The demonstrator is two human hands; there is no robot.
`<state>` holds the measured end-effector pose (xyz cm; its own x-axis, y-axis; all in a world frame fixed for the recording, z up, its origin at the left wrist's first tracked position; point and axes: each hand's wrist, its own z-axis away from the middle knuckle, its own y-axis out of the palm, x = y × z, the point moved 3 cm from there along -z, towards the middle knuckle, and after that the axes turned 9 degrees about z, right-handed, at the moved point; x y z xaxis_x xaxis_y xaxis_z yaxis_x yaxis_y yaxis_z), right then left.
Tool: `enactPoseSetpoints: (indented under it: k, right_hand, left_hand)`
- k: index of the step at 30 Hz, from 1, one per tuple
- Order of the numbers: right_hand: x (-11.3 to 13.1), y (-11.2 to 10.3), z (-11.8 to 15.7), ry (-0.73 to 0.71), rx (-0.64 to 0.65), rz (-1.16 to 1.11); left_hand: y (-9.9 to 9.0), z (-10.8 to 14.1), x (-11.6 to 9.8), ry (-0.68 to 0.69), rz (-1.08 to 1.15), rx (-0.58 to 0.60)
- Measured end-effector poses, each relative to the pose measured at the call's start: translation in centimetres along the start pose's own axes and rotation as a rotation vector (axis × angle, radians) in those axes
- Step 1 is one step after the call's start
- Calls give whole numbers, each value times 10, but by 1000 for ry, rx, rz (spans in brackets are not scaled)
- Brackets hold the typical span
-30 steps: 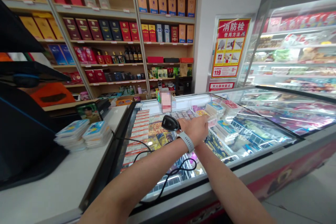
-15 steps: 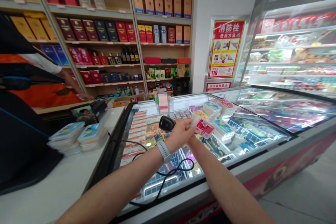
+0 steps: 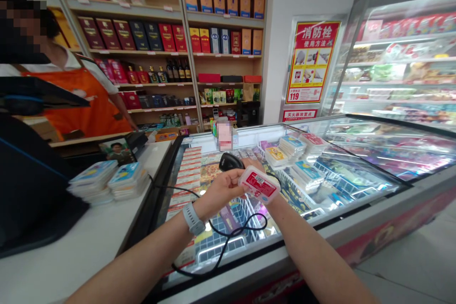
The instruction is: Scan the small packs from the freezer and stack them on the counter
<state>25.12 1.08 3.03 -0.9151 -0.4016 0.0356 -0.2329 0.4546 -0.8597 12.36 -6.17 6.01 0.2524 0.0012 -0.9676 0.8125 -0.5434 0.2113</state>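
Clamping a red-labelled packet (image 3: 258, 184) between left hand (image 3: 218, 191) and right hand (image 3: 276, 202), a barcode scanner (image 3: 231, 162) just above

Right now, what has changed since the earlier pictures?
The left hand and right hand have drawn the red-labelled white package back from the freezer stacks toward the person, and it now sits between them. A co-worker in an orange apron has come into view at left. The shelves and counter stacks stayed put.

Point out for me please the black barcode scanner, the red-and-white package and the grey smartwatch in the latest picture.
Black barcode scanner (image 3: 230, 162): head view, point on its black body.
Red-and-white package (image 3: 259, 184): head view, point on its red label.
Grey smartwatch (image 3: 193, 218): head view, point on its strap and case.
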Motion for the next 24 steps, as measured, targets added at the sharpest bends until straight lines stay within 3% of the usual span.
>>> enactPoseSetpoints:
  k: [12,18,24]
  right_hand:
    - [0,-2,1,13,-81,-17]
    - [-1,-4,2,41,-106,-75]
    - [-1,-5,2,38,-108,-72]
  left_hand:
    - [-46,9,-27,125,66,-105]
    - [-58,8,-33,190,194,-154]
    - [-63,5,-29,158,293,-174]
